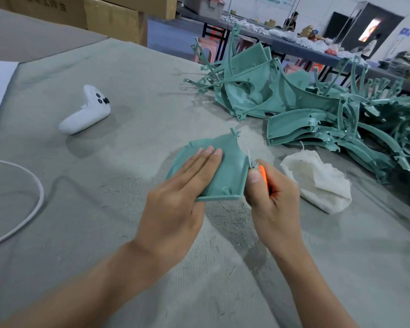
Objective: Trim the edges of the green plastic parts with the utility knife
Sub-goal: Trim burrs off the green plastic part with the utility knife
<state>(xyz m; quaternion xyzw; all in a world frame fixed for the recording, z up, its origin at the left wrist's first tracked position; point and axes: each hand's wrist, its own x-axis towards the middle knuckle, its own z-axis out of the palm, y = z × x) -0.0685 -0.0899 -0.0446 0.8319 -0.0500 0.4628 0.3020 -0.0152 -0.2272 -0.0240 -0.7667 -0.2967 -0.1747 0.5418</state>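
Grey cloth-covered table [104,233], strewn with pale shavings [115,188]; cardboard boxes [114,17] behind, long tables [291,45] beyond. Your left hand [175,202] lies flat, fingers straight, pressing the green part [230,171] onto the cloth at centre; your right hand [275,200] curls round the orange utility knife [262,176], blade at the part's right edge. Heap of green parts [294,100] piled far right.

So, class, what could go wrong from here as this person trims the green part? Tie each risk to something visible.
1. The right hand grips the utility knife with its thumb at the edge being cut; a slip could nick it.
2. The left hand only presses flat on the green part, so it may shift mid-cut.
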